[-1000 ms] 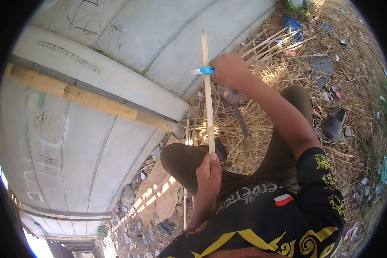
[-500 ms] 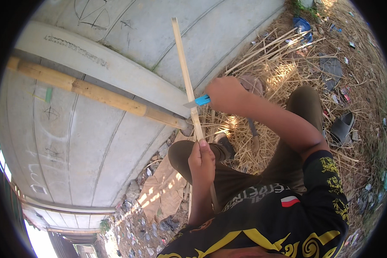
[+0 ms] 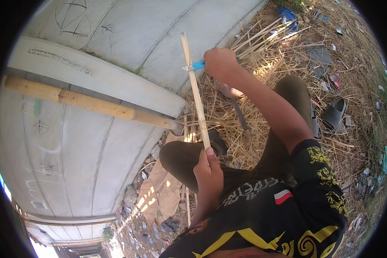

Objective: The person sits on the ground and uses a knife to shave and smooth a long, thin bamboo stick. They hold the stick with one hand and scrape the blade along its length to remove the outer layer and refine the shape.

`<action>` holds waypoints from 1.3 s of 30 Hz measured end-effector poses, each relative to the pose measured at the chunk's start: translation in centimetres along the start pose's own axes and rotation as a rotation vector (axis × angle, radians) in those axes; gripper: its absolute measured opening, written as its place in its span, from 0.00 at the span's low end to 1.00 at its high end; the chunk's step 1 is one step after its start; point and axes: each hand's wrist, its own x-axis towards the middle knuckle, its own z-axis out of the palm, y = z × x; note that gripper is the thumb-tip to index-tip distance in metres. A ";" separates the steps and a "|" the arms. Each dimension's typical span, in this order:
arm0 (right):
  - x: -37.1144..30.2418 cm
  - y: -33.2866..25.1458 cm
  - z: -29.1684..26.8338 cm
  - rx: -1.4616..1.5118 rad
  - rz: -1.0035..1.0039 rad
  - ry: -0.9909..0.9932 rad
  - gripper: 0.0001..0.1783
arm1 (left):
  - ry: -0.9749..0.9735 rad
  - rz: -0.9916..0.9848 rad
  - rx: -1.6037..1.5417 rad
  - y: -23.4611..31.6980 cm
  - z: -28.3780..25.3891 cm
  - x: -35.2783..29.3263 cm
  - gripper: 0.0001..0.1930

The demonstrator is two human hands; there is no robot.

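Note:
A long, pale bamboo strip point(image 3: 198, 105) rises from my left hand point(image 3: 208, 172), whose fingers and thumb close round its lower part. Up near the strip's far end, my right hand point(image 3: 221, 64) is shut on a blue-handled utility knife point(image 3: 198, 65). The knife's bare metal blade lies across the strip and appears to touch it. My right arm stretches out from the right, while my left forearm stays close to my body.
Cut straw-like slivers cover the ground, with a long-bladed knife point(image 3: 241, 116) lying on them. Loose bamboo strips point(image 3: 262, 36) lie beyond. To the left stands a concrete wall point(image 3: 129, 38) with a bamboo pole point(image 3: 90, 101) along it. A dark sandal point(image 3: 334, 114) lies at right, flattened cardboard point(image 3: 159, 195) at lower left.
My right hand has slid the knife up along the strip, away from my left hand. More strip now shows between the two hands. The whole view has shifted slightly.

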 end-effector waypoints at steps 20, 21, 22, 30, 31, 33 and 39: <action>-2.7 -0.9 -1.3 0.314 -0.109 -0.031 0.12 | -0.176 -0.243 -0.533 -5.3 -4.2 -2.2 0.18; -3.5 -1.9 -1.1 0.288 -0.207 -0.058 0.12 | -0.167 -0.258 -0.556 -5.0 -3.8 -1.6 0.18; -4.4 -2.8 -1.0 0.256 -0.263 -0.074 0.10 | -0.200 -0.250 -0.623 -4.5 -3.4 -0.9 0.18; -7.3 -5.7 0.9 0.166 -0.427 -0.129 0.08 | -0.234 -0.178 -0.809 -1.8 -3.9 2.9 0.19; -7.3 -5.6 1.1 0.153 -0.427 -0.127 0.09 | -0.244 -0.190 -0.826 -1.6 -3.8 3.0 0.19; -7.2 -5.4 1.0 0.196 -0.428 -0.103 0.08 | -0.266 -0.214 -0.858 -1.2 -3.7 3.2 0.20; -7.4 -5.5 1.4 0.362 -0.469 0.014 0.11 | -0.471 -0.259 -1.068 -0.5 -3.7 3.1 0.23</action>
